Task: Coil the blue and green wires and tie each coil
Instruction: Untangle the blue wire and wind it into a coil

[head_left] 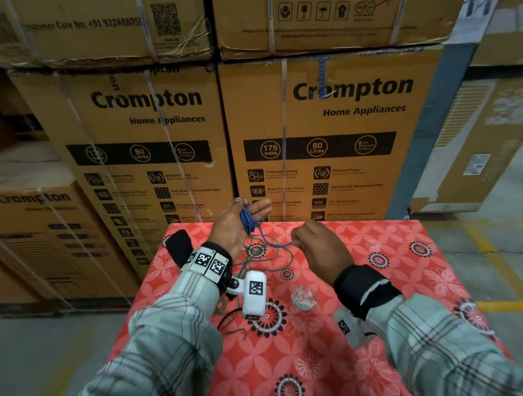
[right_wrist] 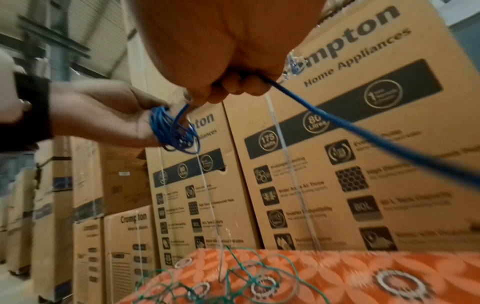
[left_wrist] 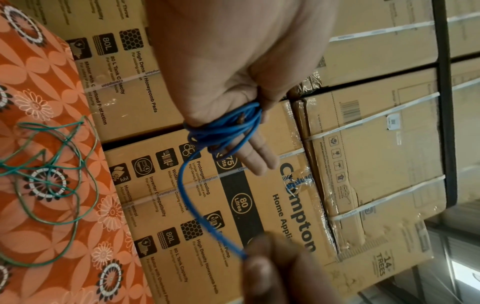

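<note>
The blue wire (head_left: 249, 221) is wound in several loops round the straight fingers of my left hand (head_left: 252, 203), palm up above the table's far edge. In the left wrist view the thumb lies on the coil (left_wrist: 226, 131). A free blue strand (left_wrist: 189, 205) runs from the coil to my right hand (head_left: 296, 239), which pinches it in curled fingers (right_wrist: 233, 86); the rest trails off to the right. The green wire (head_left: 260, 261) lies loose and tangled on the tablecloth under both hands, also seen in the right wrist view (right_wrist: 233, 277).
The small table (head_left: 386, 249) has a red floral cloth. A crumpled clear packet (head_left: 302, 297) lies near its middle. Stacked cardboard appliance boxes (head_left: 327, 127) stand right behind the far edge. Concrete floor lies on both sides.
</note>
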Available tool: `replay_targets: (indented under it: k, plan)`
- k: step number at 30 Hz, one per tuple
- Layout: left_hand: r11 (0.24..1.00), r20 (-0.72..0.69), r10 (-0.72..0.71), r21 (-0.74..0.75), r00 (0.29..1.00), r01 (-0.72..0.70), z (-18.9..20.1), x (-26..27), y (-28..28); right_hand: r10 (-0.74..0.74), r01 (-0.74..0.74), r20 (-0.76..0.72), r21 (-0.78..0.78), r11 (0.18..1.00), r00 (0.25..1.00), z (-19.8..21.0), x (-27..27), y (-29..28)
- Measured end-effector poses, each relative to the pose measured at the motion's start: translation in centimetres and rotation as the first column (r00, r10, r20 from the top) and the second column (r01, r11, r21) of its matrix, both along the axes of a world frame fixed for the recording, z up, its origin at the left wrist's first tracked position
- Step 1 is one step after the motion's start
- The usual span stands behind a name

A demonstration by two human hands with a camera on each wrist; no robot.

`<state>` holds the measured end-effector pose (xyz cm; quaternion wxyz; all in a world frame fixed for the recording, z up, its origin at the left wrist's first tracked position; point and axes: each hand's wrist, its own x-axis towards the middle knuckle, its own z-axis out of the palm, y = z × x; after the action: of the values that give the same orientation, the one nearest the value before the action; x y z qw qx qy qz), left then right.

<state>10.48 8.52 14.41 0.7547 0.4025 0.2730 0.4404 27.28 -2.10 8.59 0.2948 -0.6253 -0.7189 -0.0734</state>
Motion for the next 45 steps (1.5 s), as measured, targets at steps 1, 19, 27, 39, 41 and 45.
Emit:
replay_targets:
  k: [1,19,27,39,41,45]
  plan:
    - [1.0,-0.036,-0.017,0.019,0.999,0.018,-0.2,0.1,-0.1,0.028,-0.028,0.014,0.014,1.0,1.0,0.8,-0.3,0.0]
    - [0.935,-0.418,-0.266,0.107,0.868,0.338,-1.1,1.3,-4.4,0.007,-0.007,-0.066,0.003,1.0,0.998,7.4,1.6,0.6]
    - [0.879,-0.421,-0.412,0.052,0.808,0.475,-0.9,0.9,-4.8,0.037,-0.114,-0.407,-0.167,0.979,0.913,6.4,2.4,1.2]
    - [0.942,-0.185,-0.336,-0.069,0.923,0.329,-1.3,0.3,-3.4,-0.014,-0.08,-0.509,-0.163,0.983,0.861,2.6,1.6,1.0]
    - [0.953,-0.095,-0.296,-0.099,0.95,0.287,-1.2,0.1,-2.9,-0.05,-0.023,-0.402,-0.176,0.984,0.914,1.8,1.7,0.9]
    - [0.97,0.064,-0.167,-0.167,0.984,0.175,-0.9,-0.2,-1.3,-0.205,0.145,-0.213,-0.269,0.952,0.955,0.2,1.9,0.2]
